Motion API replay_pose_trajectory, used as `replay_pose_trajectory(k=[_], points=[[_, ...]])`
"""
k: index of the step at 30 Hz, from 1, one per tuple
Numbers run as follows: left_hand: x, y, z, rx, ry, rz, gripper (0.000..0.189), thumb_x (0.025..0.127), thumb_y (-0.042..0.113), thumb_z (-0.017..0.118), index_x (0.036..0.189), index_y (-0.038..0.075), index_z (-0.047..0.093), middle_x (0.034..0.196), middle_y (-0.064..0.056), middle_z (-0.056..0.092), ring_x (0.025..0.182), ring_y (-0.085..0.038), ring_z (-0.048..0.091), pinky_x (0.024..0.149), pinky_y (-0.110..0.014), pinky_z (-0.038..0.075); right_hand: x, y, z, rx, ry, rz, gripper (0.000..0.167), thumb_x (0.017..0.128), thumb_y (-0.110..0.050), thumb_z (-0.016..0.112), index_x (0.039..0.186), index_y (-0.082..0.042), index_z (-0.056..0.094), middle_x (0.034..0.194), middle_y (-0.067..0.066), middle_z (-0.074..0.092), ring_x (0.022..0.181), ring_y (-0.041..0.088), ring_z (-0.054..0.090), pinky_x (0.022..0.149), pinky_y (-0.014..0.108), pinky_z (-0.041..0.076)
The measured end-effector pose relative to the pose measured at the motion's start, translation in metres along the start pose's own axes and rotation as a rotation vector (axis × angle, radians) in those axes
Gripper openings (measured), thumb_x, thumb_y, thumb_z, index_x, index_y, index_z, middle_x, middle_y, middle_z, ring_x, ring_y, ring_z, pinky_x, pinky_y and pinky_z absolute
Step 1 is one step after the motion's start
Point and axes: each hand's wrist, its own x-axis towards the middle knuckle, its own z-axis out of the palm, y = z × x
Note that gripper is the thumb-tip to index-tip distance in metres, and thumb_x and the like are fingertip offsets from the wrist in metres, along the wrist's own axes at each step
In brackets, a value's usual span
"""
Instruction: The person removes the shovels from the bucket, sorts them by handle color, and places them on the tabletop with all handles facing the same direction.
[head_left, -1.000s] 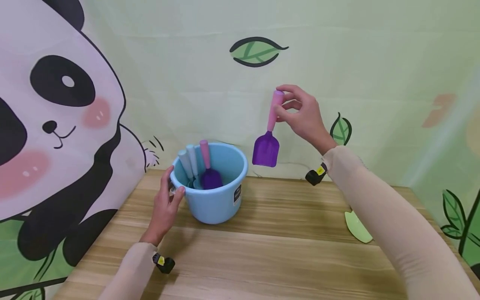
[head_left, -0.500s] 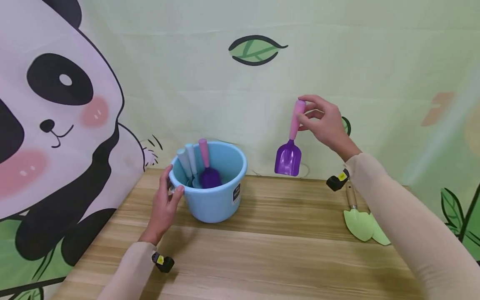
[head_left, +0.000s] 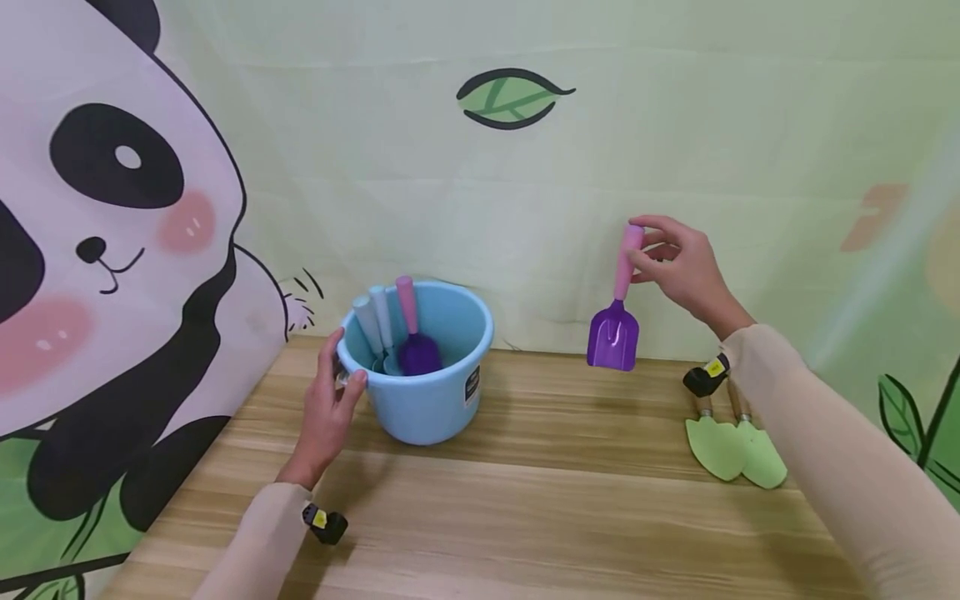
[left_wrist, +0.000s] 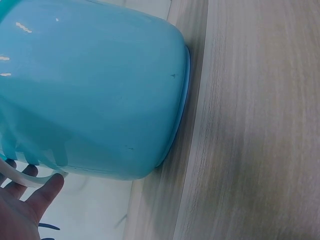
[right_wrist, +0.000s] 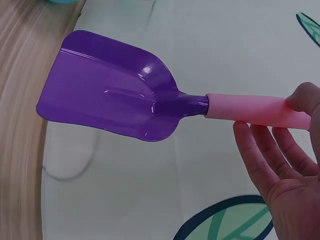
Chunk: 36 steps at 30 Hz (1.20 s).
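Head view: the right hand (head_left: 682,265), wrist bent, pinches a square-ended purple shovel (head_left: 614,333), blade hanging below the fingertips; green trowels (head_left: 716,450) lie lower on the wood-grained tabletop (head_left: 525,525). Well to its left, the left hand (head_left: 330,417) grips a round plastic bucket (head_left: 423,408). Left wrist view: fingers touch the bucket's pale curved loop (left_wrist: 31,181). Right wrist view: thumb opposes fingertips across the cylindrical pink handle (right_wrist: 250,107); the scooped blade gleams.

A panda (head_left: 142,275) and a leaf (head_left: 510,99) decorate the pale backdrop (head_left: 375,192).
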Motion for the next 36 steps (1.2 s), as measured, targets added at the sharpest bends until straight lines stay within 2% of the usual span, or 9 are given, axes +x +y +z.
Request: replay_pose_trajectory(k=[16,26,36], points=[[-0.001,-0.001,-0.003,0.004,-0.004,-0.008,0.065,0.107,0.027,0.052,0.164,0.027,0.02,0.163,-0.013,0.035,0.143,-0.041,0.041,0.1,-0.068,0.046,-0.025,0.035,-0.009,-0.07,-0.036,0.089,0.048,0.1,-0.018,0.067,0.146,-0.009,0.056,0.115,0.021,0.063,0.084,0.008,0.071,0.068,0.027,0.062],[0.001,-0.001,-0.002,-0.001,-0.01,0.0,0.065,0.107,0.026,0.053,0.164,0.026,0.02,0.164,-0.012,0.035,0.144,-0.041,0.04,0.1,-0.069,0.046,-0.039,0.061,-0.009,-0.038,-0.052,0.157,0.051,0.1,-0.013,0.066,0.148,-0.007,0.054,0.122,0.026,0.063,0.087,0.014,0.071,0.067,0.029,0.063],[0.0,0.002,-0.002,0.0,-0.002,0.005,0.065,0.107,0.028,0.052,0.163,0.024,0.021,0.162,-0.014,0.036,0.142,-0.041,0.041,0.099,-0.068,0.047,-0.053,0.082,-0.009,-0.016,-0.086,0.203,0.052,0.101,-0.016,0.066,0.15,-0.005,0.051,0.125,0.028,0.061,0.09,0.012,0.069,0.069,0.033,0.063]])
